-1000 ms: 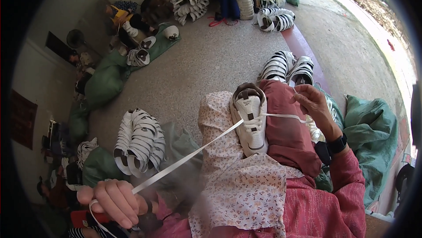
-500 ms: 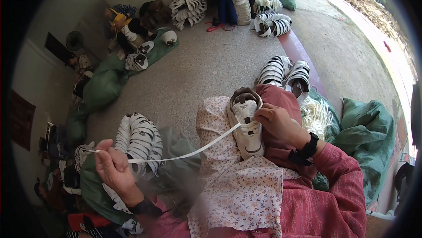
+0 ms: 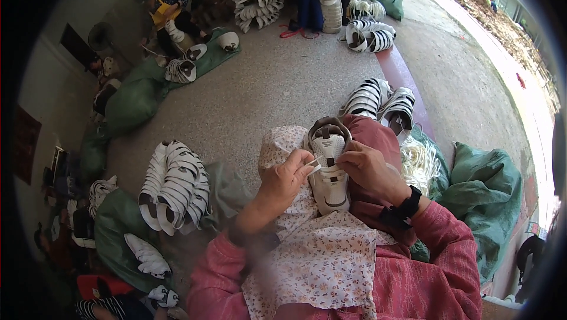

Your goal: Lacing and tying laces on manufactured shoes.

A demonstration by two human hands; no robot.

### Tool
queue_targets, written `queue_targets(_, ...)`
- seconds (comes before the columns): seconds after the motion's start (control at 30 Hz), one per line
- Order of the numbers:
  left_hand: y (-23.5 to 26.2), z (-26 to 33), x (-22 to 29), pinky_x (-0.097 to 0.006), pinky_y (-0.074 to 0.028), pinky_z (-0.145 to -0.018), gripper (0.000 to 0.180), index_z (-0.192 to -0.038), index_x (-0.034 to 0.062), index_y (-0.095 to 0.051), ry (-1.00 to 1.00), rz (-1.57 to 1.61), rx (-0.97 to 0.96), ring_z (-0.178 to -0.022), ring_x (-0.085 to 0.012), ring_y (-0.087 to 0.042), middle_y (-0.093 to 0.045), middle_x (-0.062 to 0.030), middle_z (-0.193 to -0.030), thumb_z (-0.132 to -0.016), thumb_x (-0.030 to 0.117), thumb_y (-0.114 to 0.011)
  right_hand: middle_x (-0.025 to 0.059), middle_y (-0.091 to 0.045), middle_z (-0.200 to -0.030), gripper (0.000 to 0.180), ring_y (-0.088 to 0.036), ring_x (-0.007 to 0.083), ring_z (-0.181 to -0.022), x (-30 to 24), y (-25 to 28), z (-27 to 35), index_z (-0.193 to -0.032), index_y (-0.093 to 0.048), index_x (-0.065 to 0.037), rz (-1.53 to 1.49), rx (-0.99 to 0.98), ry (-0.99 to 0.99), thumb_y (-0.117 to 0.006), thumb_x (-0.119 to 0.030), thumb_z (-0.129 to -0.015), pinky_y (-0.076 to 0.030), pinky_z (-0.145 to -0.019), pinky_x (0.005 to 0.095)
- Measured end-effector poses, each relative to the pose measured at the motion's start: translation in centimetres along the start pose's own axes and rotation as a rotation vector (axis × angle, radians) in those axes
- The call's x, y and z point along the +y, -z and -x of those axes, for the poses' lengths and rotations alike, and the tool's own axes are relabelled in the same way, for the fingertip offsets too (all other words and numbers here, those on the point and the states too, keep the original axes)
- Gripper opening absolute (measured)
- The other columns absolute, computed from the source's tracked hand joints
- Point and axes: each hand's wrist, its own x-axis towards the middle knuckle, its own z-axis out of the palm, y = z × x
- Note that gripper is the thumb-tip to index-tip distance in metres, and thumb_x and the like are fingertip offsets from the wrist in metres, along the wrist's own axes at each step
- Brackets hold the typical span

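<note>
A cream and brown shoe upper (image 3: 328,193) lies lengthwise on my lap, its dark-lined collar pointing away from me. My left hand (image 3: 282,182) is closed in a pinch on a white shoelace (image 3: 316,168), right at the left side of the upper's lacing area. At the opposite side my right hand (image 3: 371,171) grips the upper's edge with bent fingers; whether lace is also under those fingertips is hidden. Beneath the upper, a floral apron (image 3: 319,249) covers part of my legs.
Stacked white uppers stand left (image 3: 174,187) and beyond my right knee (image 3: 366,98). White laces (image 3: 420,157) lie on a green sack (image 3: 487,184) at right. Two people sit farther off, one handling a tall upper stack (image 3: 331,7), another in yellow (image 3: 160,13).
My left hand has come in from far left, where it held the lace stretched out, to the upper's left side. My right hand has stayed at the upper's right edge.
</note>
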Motion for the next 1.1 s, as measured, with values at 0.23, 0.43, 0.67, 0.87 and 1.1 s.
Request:
queue_targets(0.23,-1.8,-1.8,-1.4,-0.036,-0.053,-0.064,0.008,-0.094,0.008,-0.065,-0.458,-0.335,0.207,-0.076,-0.0289,-0.067,-0.063,-0.0075,-0.088,-0.088,0.011,-0.07,0.0057,-0.06,-0.085,0.008,-0.062,0.0213,-0.08,2.7,0.4,-1.4,-0.092,-0.071,-0.004,-0.341,-0.181,0.026,-0.071,-0.003,-0.083,-0.049,-0.072,0.0323)
queue_targets(0.43,-2.3,-2.1,-2.3,-0.039,-0.052,-0.063,0.008,-0.092,0.0092,-0.066,-0.474,-0.426,0.152,-0.075,-0.0285,-0.066,-0.06,-0.0062,-0.086,-0.087,0.013,-0.071,0.0065,-0.06,-0.084,0.009,-0.061,0.0187,-0.081,3.3,0.5,-1.8,-0.093,-0.072,-0.002,-0.414,-0.263,0.026,-0.071,-0.003,-0.084,-0.048,-0.074,0.03)
queue_targets(0.67,-2.6,-2.6,-0.9,-0.041,-0.052,-0.063,0.005,-0.086,0.0099,-0.063,-0.482,-0.625,0.13,-0.08,-0.028,-0.065,-0.057,-0.0066,-0.085,-0.087,0.014,-0.066,0.0056,-0.062,-0.086,0.009,-0.06,0.0174,-0.083,3.5,0.6,-1.8,-0.093,-0.072,-0.001,-0.5,-0.254,0.041,-0.071,-0.003,-0.085,-0.048,-0.077,0.0293)
queue_targets(0.87,-1.8,-2.3,-3.2,-0.043,-0.052,-0.065,0.006,-0.085,0.0088,-0.061,-0.367,-0.739,-0.019,-0.084,-0.0296,-0.064,-0.057,-0.0073,-0.086,-0.088,0.013,-0.063,0.0053,-0.062,-0.086,0.008,-0.06,0.0169,-0.084,3.6,0.5,-1.7,-0.093,-0.072,-0.001,-0.51,-0.255,0.034,-0.071,-0.003,-0.085,-0.048,-0.077,0.0289)
queue_targets(1.1,-1.6,-1.1,-1.8,-0.044,-0.052,-0.066,0.01,-0.087,0.0081,-0.063,-0.326,-0.284,0.023,-0.078,-0.0311,-0.065,-0.06,-0.0085,-0.088,-0.092,0.016,-0.063,0.0049,-0.061,-0.086,0.009,-0.06,0.016,-0.084,3.5,0.7,-1.5,-0.094,-0.072,0.0,-0.51,-0.255,-0.007,-0.072,-0.002,-0.085,-0.048,-0.076,0.0284)
